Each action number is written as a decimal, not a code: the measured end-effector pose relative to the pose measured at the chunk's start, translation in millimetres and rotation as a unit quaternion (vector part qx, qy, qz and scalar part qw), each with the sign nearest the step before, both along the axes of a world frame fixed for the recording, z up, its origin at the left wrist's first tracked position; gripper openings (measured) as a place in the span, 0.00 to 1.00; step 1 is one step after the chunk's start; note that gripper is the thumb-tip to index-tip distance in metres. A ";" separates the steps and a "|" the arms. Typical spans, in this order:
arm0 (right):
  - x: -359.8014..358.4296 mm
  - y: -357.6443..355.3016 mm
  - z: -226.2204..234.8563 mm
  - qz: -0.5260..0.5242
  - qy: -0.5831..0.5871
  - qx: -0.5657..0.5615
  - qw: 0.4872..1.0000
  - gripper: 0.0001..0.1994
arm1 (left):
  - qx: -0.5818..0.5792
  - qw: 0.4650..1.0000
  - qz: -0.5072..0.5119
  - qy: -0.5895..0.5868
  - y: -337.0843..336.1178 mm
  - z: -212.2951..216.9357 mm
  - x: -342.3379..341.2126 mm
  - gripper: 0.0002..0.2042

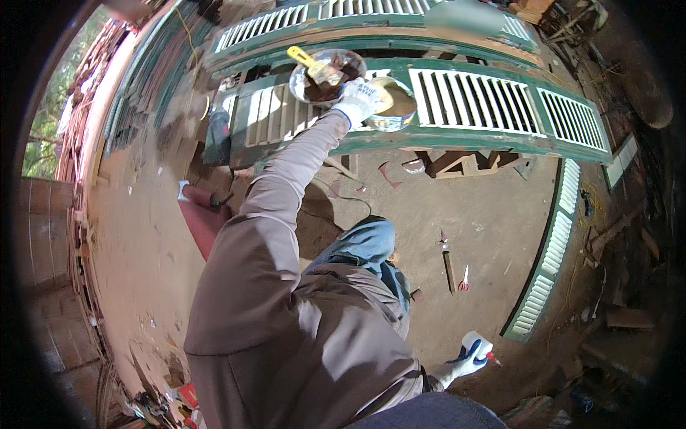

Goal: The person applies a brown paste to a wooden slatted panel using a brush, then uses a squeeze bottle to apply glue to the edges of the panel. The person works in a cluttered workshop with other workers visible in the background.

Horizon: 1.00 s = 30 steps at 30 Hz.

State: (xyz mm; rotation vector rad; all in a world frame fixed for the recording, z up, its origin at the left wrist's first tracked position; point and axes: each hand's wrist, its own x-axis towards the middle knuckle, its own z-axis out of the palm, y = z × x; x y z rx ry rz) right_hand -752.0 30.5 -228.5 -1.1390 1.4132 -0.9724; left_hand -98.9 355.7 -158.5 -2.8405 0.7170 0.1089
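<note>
My left hand (357, 101), in a white work glove, stretches far forward to the left rim of a round tub (391, 123) with a tan inside. Its fingertips are hard to make out, so I cannot tell whether they grip the rim. Just left of it a pale bowl (300, 91) holds dark brown material and a scraper with a yellow handle (301, 56). Both vessels stand on a green louvered shutter (475, 100) with white slats. Low at the right, my gloved right hand (461, 366) is closed around a white squeeze bottle (474, 344) with a red tip.
Another green shutter (371, 8) lies behind the first. A narrow slatted panel (543, 286) lies on the ground at right. Red-handled scissors (464, 284) and a wood strip (449, 273) lie near my legs. A reddish sheet (196, 222) is at left, with wood scraps (468, 164) beneath the shutter.
</note>
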 end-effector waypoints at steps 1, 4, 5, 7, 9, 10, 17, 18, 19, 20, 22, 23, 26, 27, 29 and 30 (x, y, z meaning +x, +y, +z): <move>6.2 -6.0 -4.1 0.010 -0.013 -0.003 1.000 0.31 | 0.019 1.000 0.022 -0.008 -7.6 -7.1 6.0 0.17; 36.5 -13.9 -6.8 0.038 -0.028 -0.004 0.999 0.30 | 0.050 0.996 0.063 0.040 -27.2 17.3 2.4 0.20; 42.2 -16.2 -12.5 0.042 -0.032 0.001 0.999 0.30 | 0.056 0.995 0.062 0.049 -27.9 17.1 6.6 0.23; 58.8 -18.1 -13.8 0.047 -0.037 0.019 0.998 0.31 | 0.130 0.987 0.079 0.055 -34.8 14.9 10.2 0.20; 74.9 -16.8 -15.1 0.046 -0.036 0.024 0.998 0.31 | 0.149 0.987 0.051 0.034 -31.3 -6.5 24.5 0.15; 76.6 -23.0 -23.8 0.061 -0.050 0.026 0.997 0.31 | 0.160 0.987 0.018 0.019 -25.2 -20.4 32.7 0.14; 141.9 -63.9 -19.8 0.017 -0.044 0.030 0.998 0.32 | 0.028 0.994 -0.053 -0.090 -8.1 -50.2 29.1 0.09; 155.9 -78.1 -24.3 0.042 -0.058 0.039 0.997 0.33 | 0.008 0.998 -0.010 -0.068 8.0 -67.3 39.8 0.08; 174.1 -89.3 -28.1 0.043 -0.060 0.034 0.997 0.32 | -0.011 0.998 0.034 -0.048 25.0 -86.2 49.9 0.08; 191.1 -94.8 -24.8 0.031 -0.055 0.026 0.998 0.32 | 0.025 0.999 0.027 -0.028 15.9 -76.5 45.7 0.08; 227.0 -112.1 -11.4 0.058 -0.037 0.015 0.998 0.29 | 0.101 0.995 -0.018 -0.017 4.1 -57.7 34.3 0.09; 244.3 -121.0 -7.4 0.075 -0.041 0.011 0.996 0.29 | 0.038 0.997 -0.045 -0.049 14.8 -60.7 32.0 0.09; 300.4 -139.7 11.1 0.107 -0.055 0.001 0.993 0.29 | -0.002 0.993 -0.094 -0.075 4.6 -39.1 19.8 0.11; 322.0 -140.2 22.3 0.107 -0.062 -0.006 0.992 0.29 | 0.028 0.998 -0.052 -0.031 -4.0 -28.6 16.7 0.14; 347.8 -147.0 22.9 0.114 -0.063 -0.004 0.992 0.29 | 0.062 0.998 0.001 0.016 -4.3 -31.9 13.1 0.20; 358.4 -150.1 23.0 0.126 -0.058 -0.002 0.990 0.29 | 0.036 0.999 0.023 0.018 3.0 -40.8 13.6 0.19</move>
